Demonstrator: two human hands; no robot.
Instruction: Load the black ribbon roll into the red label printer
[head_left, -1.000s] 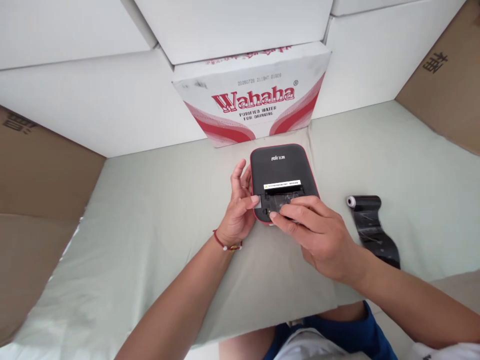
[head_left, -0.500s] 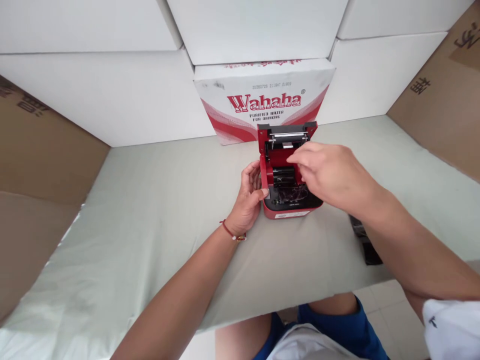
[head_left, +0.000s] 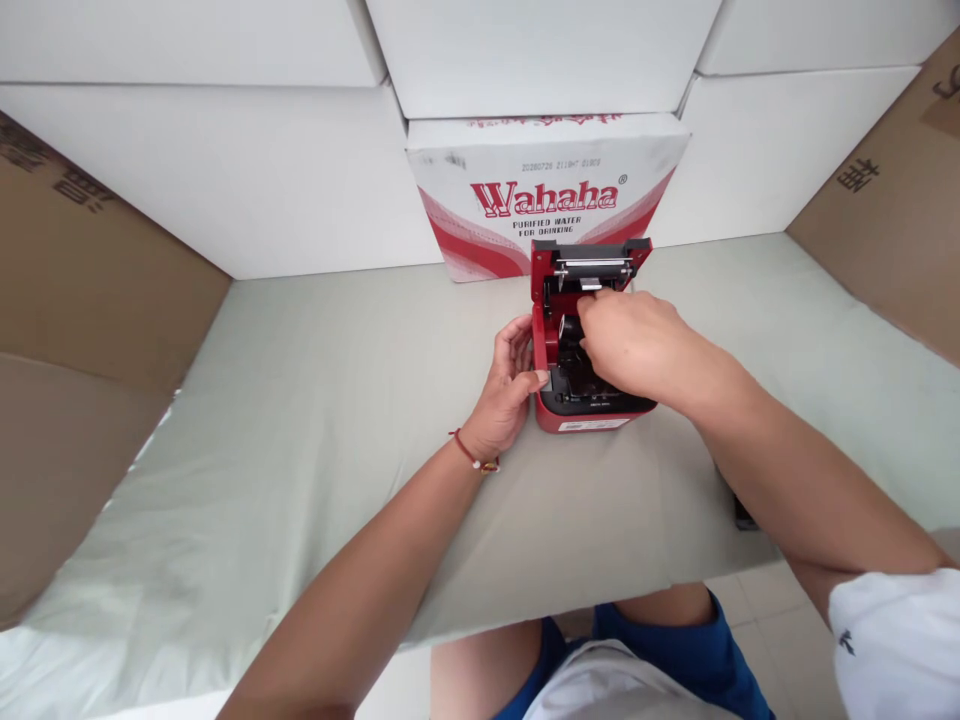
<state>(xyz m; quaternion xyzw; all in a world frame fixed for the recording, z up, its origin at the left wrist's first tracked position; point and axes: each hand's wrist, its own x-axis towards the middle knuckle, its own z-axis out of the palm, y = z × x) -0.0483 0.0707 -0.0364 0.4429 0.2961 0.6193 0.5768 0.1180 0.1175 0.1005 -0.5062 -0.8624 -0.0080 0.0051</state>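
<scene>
A red and black label printer (head_left: 545, 415) stands on the cloth-covered table with its lid (head_left: 591, 268) raised. My left hand (head_left: 508, 388) steadies its left side, the thumb on the front corner and the fingers along the wall. My right hand (head_left: 637, 342) reaches into the compartment from the right, its fingers closed around a black roll (head_left: 568, 330). The roll's pale core end faces left; the rest is hidden behind the fingers. Dark film or a glossy black surface shows in front of the roll.
A Wahaha water carton (head_left: 551, 190) stands right behind the printer, with white boxes (head_left: 225, 180) stacked at the back. Brown cardboard (head_left: 97, 290) flanks both sides. A black object (head_left: 744, 514) lies partly hidden under my right forearm, near the table's front edge.
My right hand has moved down and deeper into the compartment, closing on the black roll, whose left end has tipped up. My left hand stays on the printer. The view has shifted slightly.
</scene>
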